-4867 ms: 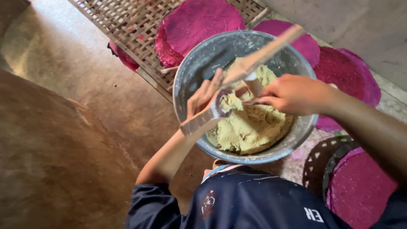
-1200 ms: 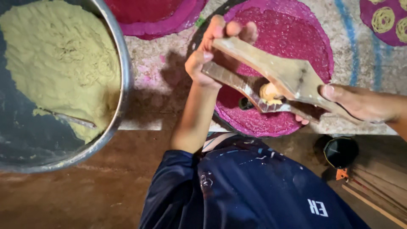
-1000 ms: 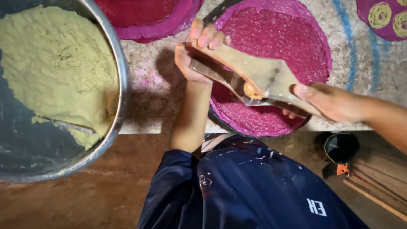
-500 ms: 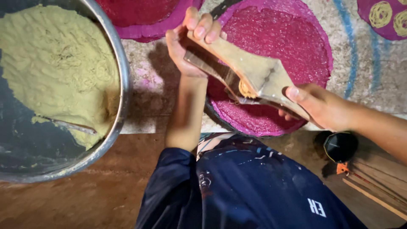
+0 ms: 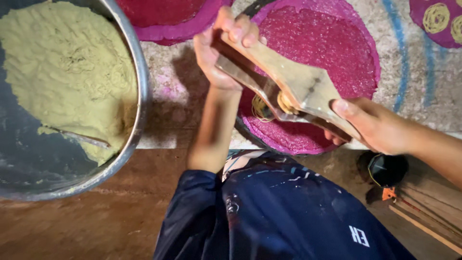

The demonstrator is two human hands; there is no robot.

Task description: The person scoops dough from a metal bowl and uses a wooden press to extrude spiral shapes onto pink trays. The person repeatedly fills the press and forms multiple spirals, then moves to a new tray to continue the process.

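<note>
Wooden press over grainy magenta disc

- Metal basin, large, round, at left; holds yellow-green dough.
- Thin metal utensil, lying in the dough.
- Magenta discs at the top: one, another with yellow spirals.
- Small dark round container, lower right.

The metal bowl runs off the left edge, and the wooden press covers part of the pink disc. Dough strands under it are just a blur.
</note>
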